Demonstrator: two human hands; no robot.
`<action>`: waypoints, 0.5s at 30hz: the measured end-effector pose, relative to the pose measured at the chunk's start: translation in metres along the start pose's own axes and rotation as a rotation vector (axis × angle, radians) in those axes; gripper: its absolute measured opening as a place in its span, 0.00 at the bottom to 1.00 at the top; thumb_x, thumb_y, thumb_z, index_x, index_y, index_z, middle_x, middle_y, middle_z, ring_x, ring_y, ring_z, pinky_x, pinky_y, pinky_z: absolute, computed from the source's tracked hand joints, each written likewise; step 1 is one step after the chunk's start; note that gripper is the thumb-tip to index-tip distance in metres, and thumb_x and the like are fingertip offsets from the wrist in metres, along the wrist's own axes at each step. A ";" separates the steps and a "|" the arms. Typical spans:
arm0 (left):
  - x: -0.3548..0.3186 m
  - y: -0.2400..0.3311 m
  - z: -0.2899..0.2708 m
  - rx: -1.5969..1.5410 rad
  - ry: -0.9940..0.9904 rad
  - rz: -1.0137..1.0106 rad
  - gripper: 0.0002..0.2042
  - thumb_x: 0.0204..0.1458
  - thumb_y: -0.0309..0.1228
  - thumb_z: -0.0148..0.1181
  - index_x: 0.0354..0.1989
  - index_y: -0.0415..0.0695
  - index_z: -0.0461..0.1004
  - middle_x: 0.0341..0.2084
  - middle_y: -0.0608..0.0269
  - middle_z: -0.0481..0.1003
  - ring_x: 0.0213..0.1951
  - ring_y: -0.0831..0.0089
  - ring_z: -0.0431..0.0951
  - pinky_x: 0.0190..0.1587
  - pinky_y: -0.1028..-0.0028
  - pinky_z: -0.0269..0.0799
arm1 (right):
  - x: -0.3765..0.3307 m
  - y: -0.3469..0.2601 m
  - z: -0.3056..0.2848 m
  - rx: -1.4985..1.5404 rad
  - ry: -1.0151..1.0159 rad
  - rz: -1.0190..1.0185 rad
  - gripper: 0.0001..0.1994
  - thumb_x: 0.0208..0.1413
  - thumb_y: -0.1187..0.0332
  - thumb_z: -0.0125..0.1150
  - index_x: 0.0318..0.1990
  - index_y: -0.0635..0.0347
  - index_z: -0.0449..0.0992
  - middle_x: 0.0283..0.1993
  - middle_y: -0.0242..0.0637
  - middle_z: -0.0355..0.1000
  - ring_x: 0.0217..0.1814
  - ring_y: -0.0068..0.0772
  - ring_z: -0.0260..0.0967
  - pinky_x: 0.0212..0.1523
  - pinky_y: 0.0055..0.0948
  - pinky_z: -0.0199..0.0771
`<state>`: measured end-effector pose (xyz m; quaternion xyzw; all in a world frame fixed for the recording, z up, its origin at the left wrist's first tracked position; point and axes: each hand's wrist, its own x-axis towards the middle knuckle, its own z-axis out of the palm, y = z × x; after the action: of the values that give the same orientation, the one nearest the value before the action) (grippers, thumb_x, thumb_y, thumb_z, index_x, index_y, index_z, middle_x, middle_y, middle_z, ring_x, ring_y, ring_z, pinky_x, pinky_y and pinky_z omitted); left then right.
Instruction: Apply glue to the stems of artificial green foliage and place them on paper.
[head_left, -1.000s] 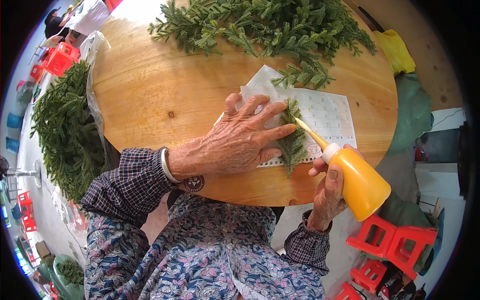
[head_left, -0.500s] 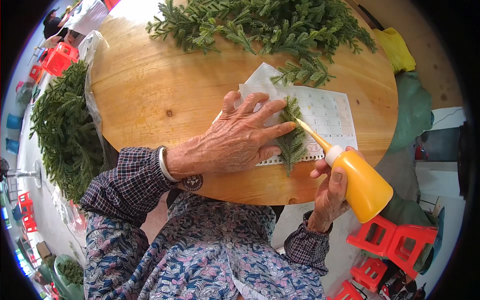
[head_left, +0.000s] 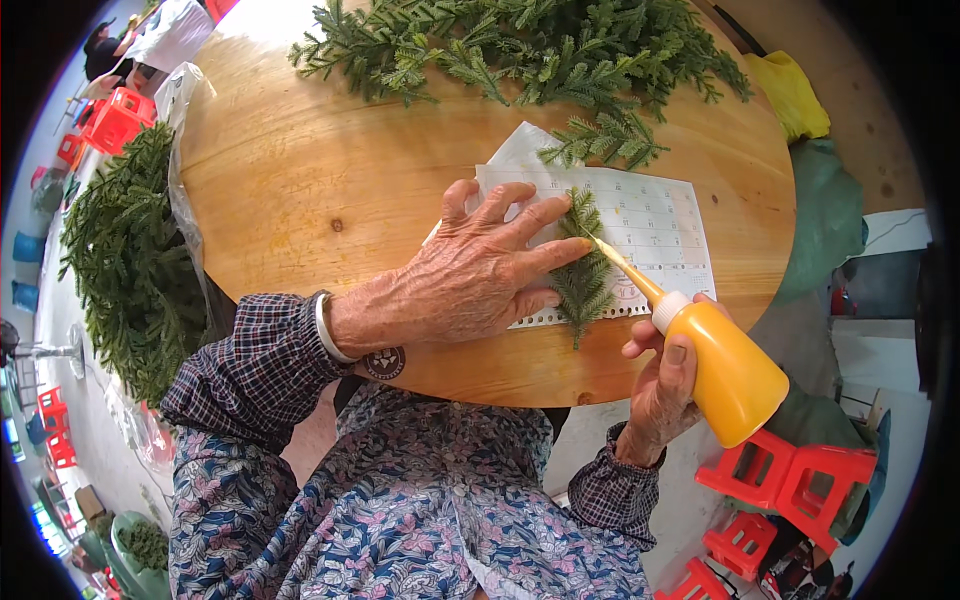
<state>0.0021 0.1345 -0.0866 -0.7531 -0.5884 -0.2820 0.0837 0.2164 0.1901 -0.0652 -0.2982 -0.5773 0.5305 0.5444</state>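
Note:
My left hand lies spread over a paper calendar sheet, its fingertips resting along the left edge of a short green fir sprig. My right hand is wrapped round a yellow squeeze bottle with a white collar and a long tapered nozzle. The bottle tilts so that its nozzle tip meets or nearly meets the sprig, just beside a left fingertip; exact contact is hard to tell. Another fir sprig lies at the sheet's upper edge.
A large pile of fir branches covers the far side of the round wooden table. More greenery hangs beside its left edge in clear plastic. Red stools stand at the lower right. A person is at the far left.

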 end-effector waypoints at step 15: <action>-0.012 -0.008 -0.003 0.027 0.005 0.005 0.16 0.49 0.41 0.58 0.47 0.57 0.72 0.54 0.63 0.62 0.53 0.60 0.61 0.53 0.50 0.48 | -0.015 0.000 0.017 0.005 0.042 0.015 0.24 0.49 0.77 0.59 0.55 0.67 0.61 0.44 0.44 0.67 0.29 0.31 0.72 0.25 0.20 0.74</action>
<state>-0.0083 0.1258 -0.0923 -0.7525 -0.5902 -0.2760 0.0961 0.2035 0.1713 -0.0671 -0.3123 -0.5619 0.5297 0.5533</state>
